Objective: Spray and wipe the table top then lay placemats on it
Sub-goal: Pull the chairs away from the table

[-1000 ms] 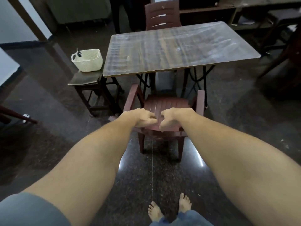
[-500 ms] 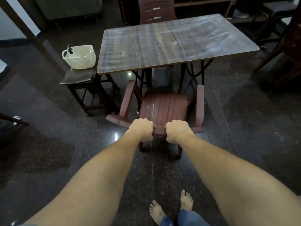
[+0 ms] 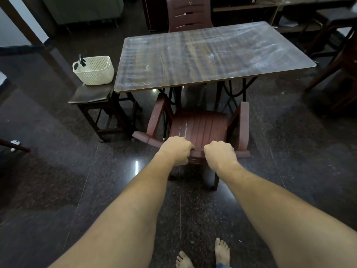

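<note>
The wooden table top (image 3: 212,55) fills the upper middle of the view, streaked with pale smears and with nothing lying on it. A maroon plastic armchair (image 3: 201,126) stands at its near edge, seat facing the table. My left hand (image 3: 176,150) and my right hand (image 3: 220,155) are both closed over the top of the chair's backrest, side by side. A cream woven basket (image 3: 94,70) sits on a dark stool to the left of the table, with a black spray trigger (image 3: 82,60) poking out of it. No placemats are visible.
The dark stool (image 3: 90,95) stands close against the table's left side. A second maroon chair (image 3: 189,14) is at the far side. More dark furniture (image 3: 336,60) stands at the right. The floor is polished dark stone, and my bare feet (image 3: 202,256) are at the bottom.
The chair has slid forward, its seat going further under the table's near edge, with both hands still gripping the backrest. The view has moved closer to the table.
</note>
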